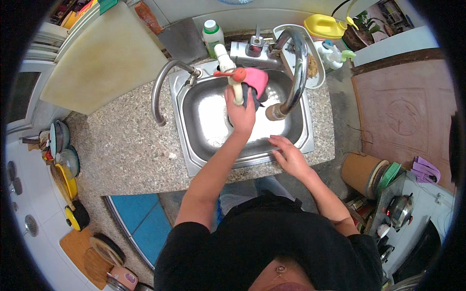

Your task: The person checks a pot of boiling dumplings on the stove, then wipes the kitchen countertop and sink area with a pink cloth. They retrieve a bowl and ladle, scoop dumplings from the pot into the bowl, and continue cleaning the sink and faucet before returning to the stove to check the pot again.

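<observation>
Under the white plastic tap [238, 91] with the red handle, my left hand [242, 114] reaches into the steel sink [196, 120]. Its fingers are around a dark cloth-like item [246, 95], partly hidden by the tap and the fingers. A pink pouch-like piece [257, 79] lies against the dark item near the sink's back wall. My right hand [289, 156] is over the sink's front right edge, fingers apart, with nothing in it. The large curved chrome faucet [301, 69] arches over the sink's right side, and a slimmer steel faucet [158, 83] stands at the left.
Behind the sink stand a white bottle with a green collar [213, 38], a cleaver [184, 40] and a large cutting board [105, 62]. A white tray [320, 72] holding a sponge, a yellow jug [322, 26] and spray bottles [333, 56] are at the back right.
</observation>
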A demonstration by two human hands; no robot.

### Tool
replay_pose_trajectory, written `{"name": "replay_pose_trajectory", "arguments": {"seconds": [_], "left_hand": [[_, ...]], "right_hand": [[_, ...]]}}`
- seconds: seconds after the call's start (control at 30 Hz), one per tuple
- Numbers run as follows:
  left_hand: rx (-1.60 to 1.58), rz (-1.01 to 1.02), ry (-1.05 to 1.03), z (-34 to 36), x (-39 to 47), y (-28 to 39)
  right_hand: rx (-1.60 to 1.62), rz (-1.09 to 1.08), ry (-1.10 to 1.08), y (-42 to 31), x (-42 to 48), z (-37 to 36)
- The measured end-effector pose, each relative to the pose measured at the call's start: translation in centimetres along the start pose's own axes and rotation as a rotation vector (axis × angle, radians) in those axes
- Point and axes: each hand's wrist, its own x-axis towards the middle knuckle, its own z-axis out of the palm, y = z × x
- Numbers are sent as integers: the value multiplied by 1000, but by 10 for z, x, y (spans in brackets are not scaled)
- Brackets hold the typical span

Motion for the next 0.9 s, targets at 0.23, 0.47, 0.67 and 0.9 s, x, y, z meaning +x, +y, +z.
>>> {"name": "replay_pose_trajectory", "arguments": {"seconds": [0.23, 0.47, 0.67, 0.9], "left_hand": [[119, 377, 87, 35, 53, 26], [433, 399, 42, 43, 69, 21], [574, 226, -202, 32, -12, -59], [417, 468, 29, 60, 38, 35]], "right_hand": [[-310, -104, -197, 14, -4, 8], [-320, -151, -121, 27, -11, 15], [-275, -174, -101, 27, -13, 15], [-262, -214, -28, 32, -13, 17]]}}
